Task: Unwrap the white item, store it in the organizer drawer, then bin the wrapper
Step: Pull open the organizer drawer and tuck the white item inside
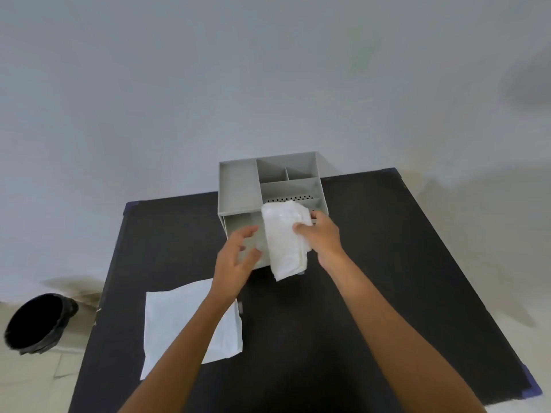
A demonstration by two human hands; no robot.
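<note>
A black table point(387, 263) stands by a pale wall. At the far edge of the table sits a grey organizer point(238, 186). Its top has open boxes of different sizes. Its drawer point(238, 231) is pulled out toward the person.

The right hand point(320, 236) pinches the white item point(284, 236). The thumb is on the front of it and the fingers curl around the far side. The white item is a soft, folded thing. It hangs over the right part of the open drawer, and its lower end pokes out past the drawer's front edge. I cannot tell if it touches the drawer.

The left hand point(238, 257) is just beside the white item, on its left. Its fingers are spread and bent a little, and it holds nothing. It is over the front of the drawer.

The wrapper point(179, 320) lies flat on the table, near the person, under the left arm. It is white and empty-looking.

A black bin point(38, 323) stands on the floor to the left of the table, well apart from the wrapper. Its mouth faces up and it looks dark inside.
</note>
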